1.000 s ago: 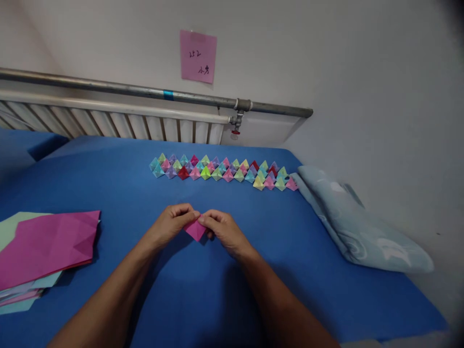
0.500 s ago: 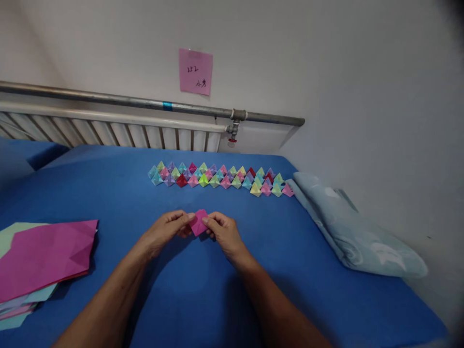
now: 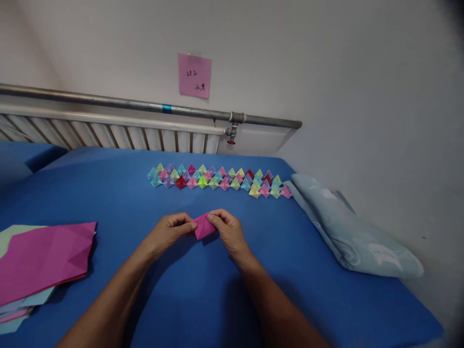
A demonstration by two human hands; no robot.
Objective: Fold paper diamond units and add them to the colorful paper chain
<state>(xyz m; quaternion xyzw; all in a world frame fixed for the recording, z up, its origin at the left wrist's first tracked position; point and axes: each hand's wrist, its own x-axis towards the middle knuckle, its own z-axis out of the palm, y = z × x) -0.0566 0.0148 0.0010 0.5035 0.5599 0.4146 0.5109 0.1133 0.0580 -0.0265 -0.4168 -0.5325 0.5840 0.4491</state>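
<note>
A small folded piece of magenta paper [image 3: 204, 227] is held up between my two hands, above the blue surface [image 3: 188, 299]. My left hand [image 3: 174, 232] pinches its left edge between thumb and fingers. On the opposite side, my right hand [image 3: 227, 232] grips the upper right part, thumb on the face towards me and fingers behind. The paper looks roughly rectangular now, with creases on its face; its back is hidden. Beyond the hands lie rows of small folded paper pieces [image 3: 203, 182] in many colours, set close together.
At the left lies a stack of coloured paper sheets [image 3: 50, 251], magenta on top. A folded pale blue blanket [image 3: 355, 232] rests along the right edge by the wall. Behind stand a white radiator [image 3: 137, 137] and a metal pipe [image 3: 119, 102]; a pink note [image 3: 195, 76] hangs above.
The magenta paper has gone from a pointed, diamond-like outline to a flatter rectangle, turned between the fingers. My right hand has shifted slightly right. The whole view has tilted a little.
</note>
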